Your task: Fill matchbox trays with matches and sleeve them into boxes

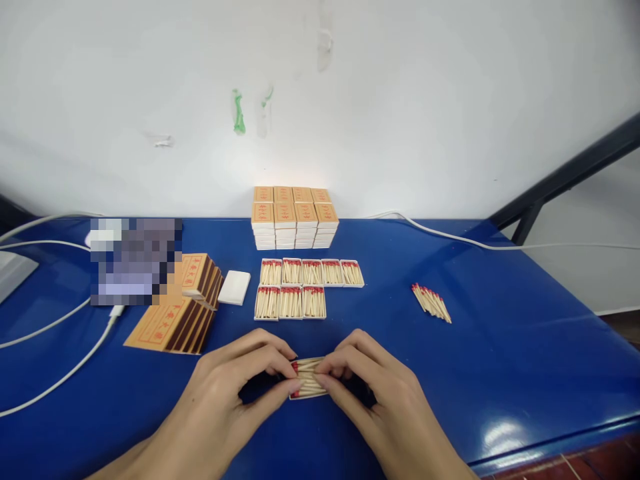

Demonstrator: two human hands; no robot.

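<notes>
My left hand (235, 387) and my right hand (373, 387) meet at the near middle of the blue table (500, 347). Their fingertips pinch a small white tray of red-tipped matches (307, 379) from both ends. Just beyond lie two rows of filled match trays (305, 288), all open with red heads up. A loose bunch of matches (431, 302) lies to the right. Both hands are closed around the tray they hold.
A stack of orange matchboxes (294, 217) stands against the white wall. Flattened orange sleeves (175, 319) and an empty white tray (235, 287) lie at left. White cables (60, 380) cross the left side. A black bar (570, 175) slants at right.
</notes>
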